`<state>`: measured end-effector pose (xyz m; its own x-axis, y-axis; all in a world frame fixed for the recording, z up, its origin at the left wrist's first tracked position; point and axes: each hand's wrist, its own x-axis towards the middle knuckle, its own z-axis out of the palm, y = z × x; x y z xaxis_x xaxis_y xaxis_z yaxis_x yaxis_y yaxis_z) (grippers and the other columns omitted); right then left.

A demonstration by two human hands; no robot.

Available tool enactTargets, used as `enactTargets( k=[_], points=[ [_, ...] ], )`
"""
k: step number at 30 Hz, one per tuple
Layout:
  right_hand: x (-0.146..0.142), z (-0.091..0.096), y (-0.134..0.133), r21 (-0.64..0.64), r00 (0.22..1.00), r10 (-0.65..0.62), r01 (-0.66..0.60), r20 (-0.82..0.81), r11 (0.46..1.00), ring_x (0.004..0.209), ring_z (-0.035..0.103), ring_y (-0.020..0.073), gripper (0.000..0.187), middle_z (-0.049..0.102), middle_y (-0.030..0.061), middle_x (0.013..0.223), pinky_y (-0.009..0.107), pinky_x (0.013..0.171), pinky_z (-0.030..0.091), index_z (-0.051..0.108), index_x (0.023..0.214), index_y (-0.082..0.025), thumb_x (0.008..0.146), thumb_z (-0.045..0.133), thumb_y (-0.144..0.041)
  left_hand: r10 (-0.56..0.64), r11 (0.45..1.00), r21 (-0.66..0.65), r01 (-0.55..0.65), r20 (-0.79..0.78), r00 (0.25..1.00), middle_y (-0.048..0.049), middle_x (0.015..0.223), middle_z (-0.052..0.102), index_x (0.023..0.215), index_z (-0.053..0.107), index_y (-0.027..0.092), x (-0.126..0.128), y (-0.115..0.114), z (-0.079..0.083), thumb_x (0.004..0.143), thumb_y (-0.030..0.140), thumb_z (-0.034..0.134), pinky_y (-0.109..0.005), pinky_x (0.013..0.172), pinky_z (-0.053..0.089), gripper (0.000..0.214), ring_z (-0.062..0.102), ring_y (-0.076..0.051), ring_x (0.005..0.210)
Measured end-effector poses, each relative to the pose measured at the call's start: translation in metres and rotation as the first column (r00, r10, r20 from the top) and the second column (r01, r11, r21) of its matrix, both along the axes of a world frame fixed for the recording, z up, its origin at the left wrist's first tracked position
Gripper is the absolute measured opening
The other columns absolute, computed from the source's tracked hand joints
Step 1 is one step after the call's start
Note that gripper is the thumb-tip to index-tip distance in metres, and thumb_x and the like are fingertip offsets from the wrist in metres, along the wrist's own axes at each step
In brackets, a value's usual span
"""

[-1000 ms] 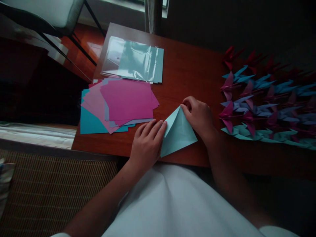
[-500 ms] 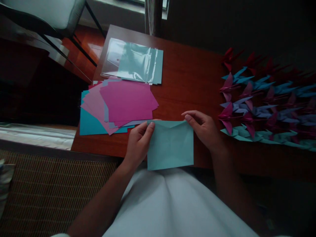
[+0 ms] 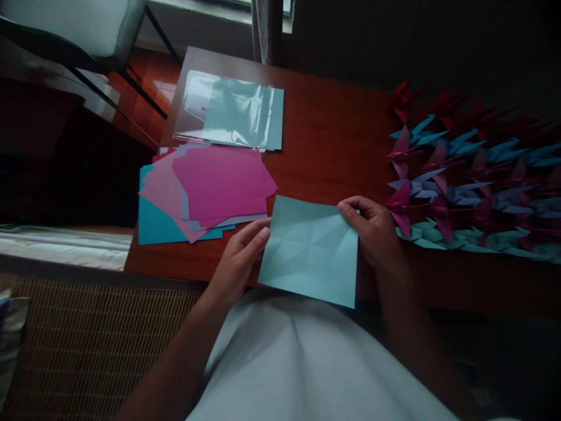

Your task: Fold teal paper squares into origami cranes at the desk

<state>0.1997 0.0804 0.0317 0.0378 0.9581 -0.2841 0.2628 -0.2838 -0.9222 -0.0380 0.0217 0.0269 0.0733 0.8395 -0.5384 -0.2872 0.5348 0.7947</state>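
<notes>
A square sheet of pale green origami paper (image 3: 309, 251) is spread between my hands at the table's front edge, with crossing crease lines over its face. At its left edge, my left hand (image 3: 241, 254) has thumb and fingers closed together, the tips at the paper's border. My right hand (image 3: 372, 228) pinches the upper right corner, thumb on top and fingers partly hidden behind. Left of the sheet lies a fanned pile of coloured paper, with magenta sheets (image 3: 223, 181) uppermost and blue sheets (image 3: 158, 219) at its lower left.
Beyond the pile lies a clear plastic sleeve (image 3: 234, 111) with pale green sheets. Rows of folded paper cranes (image 3: 464, 193) in several colours stand on the right of the wooden table (image 3: 324, 146). A chair (image 3: 83, 35) is at upper left, a slatted mat (image 3: 87, 345) at lower left.
The green sheet has been opened out, and its creased face now shows. My right hand has shifted slightly right with the corner; my left hand has moved to the left edge, slightly lower.
</notes>
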Motion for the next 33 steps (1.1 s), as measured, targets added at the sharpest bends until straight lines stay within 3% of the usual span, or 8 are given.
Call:
enactTargets(
  k=[4,9,15,19,21,23,27,33],
  points=[
    [0.002,-0.012,-0.001,0.015,0.992,-0.117,0.118,-0.050,0.993,0.057,0.046,0.0113,0.020,0.056,-0.0034,0.066,0.025,0.052,0.035,0.067,0.077,-0.021,0.083,0.071,-0.040,-0.016,1.000,0.017,0.017,-0.067,0.998,-0.0069,0.104,0.076,0.122,0.069,0.018,-0.004,-0.005,0.005,0.081,0.039,0.078,-0.021,0.069,0.052,0.047,0.069,-0.018,0.087],
    [0.005,-0.026,-0.004,0.150,0.978,-0.205,0.198,0.031,0.969,0.058,0.047,0.0112,0.022,0.058,-0.0029,0.068,0.025,0.055,0.035,0.069,0.078,-0.020,0.085,0.069,-0.041,-0.044,0.997,0.054,0.053,-0.152,0.987,-0.0073,0.103,0.077,0.122,0.067,0.018,-0.003,-0.007,0.007,0.082,0.038,0.078,-0.016,0.048,0.043,0.046,0.067,-0.014,0.073],
    [0.002,-0.016,-0.010,0.328,0.940,-0.203,0.107,0.275,0.939,0.054,0.043,0.0105,0.022,0.061,-0.0028,0.067,0.026,0.051,0.032,0.070,0.080,-0.019,0.090,0.065,-0.037,-0.029,0.970,0.212,0.122,-0.394,0.919,-0.0052,0.095,0.077,0.122,0.067,0.018,0.003,-0.007,0.009,0.087,0.035,0.072,-0.023,0.067,0.056,0.039,0.073,-0.019,0.081],
    [-0.003,-0.009,-0.015,0.379,0.931,-0.183,0.053,0.316,0.924,0.055,0.049,0.0110,0.021,0.066,-0.0017,0.070,0.027,0.054,0.036,0.070,0.081,-0.019,0.092,0.064,-0.036,0.022,0.930,0.303,0.207,-0.609,0.793,-0.0056,0.098,0.078,0.128,0.066,0.019,0.006,-0.007,0.010,0.090,0.033,0.068,-0.024,0.072,0.056,0.040,0.074,-0.019,0.084],
    [-0.005,-0.007,-0.016,0.381,0.938,-0.151,0.022,0.311,0.924,0.058,0.053,0.0121,0.020,0.069,-0.0008,0.073,0.027,0.055,0.039,0.071,0.083,-0.020,0.092,0.064,-0.036,0.038,0.913,0.334,0.234,-0.641,0.766,-0.0069,0.105,0.078,0.130,0.064,0.019,0.008,-0.007,0.009,0.090,0.032,0.068,-0.025,0.076,0.056,0.042,0.074,-0.020,0.089],
    [-0.007,-0.006,-0.017,0.367,0.953,-0.104,-0.008,0.284,0.930,0.065,0.060,0.0143,0.019,0.072,0.0008,0.079,0.027,0.058,0.043,0.072,0.087,-0.021,0.092,0.064,-0.036,0.024,0.909,0.350,0.226,-0.586,0.810,-0.0091,0.118,0.075,0.133,0.062,0.019,0.011,-0.008,0.006,0.090,0.031,0.069,-0.025,0.079,0.057,0.045,0.073,-0.021,0.098],
    [-0.008,-0.005,-0.017,0.298,0.975,-0.038,-0.030,0.220,0.954,0.080,0.067,0.0187,0.019,0.076,0.0033,0.090,0.028,0.063,0.048,0.075,0.093,-0.022,0.093,0.062,-0.037,-0.055,0.935,0.318,0.159,-0.312,0.949,-0.0109,0.135,0.067,0.142,0.054,0.022,0.015,-0.008,0.001,0.091,0.032,0.069,-0.027,0.085,0.057,0.054,0.071,-0.021,0.106],
    [-0.003,-0.013,-0.017,0.224,0.995,-0.071,0.053,0.071,0.973,0.083,0.069,0.0188,0.020,0.077,0.0009,0.089,0.029,0.072,0.052,0.076,0.091,-0.024,0.092,0.065,-0.041,-0.154,0.944,0.286,0.163,-0.053,0.987,-0.0116,0.133,0.068,0.134,0.061,0.018,0.011,-0.005,0.003,0.089,0.037,0.072,-0.037,0.107,0.049,0.051,0.063,-0.028,0.124]
  ],
)
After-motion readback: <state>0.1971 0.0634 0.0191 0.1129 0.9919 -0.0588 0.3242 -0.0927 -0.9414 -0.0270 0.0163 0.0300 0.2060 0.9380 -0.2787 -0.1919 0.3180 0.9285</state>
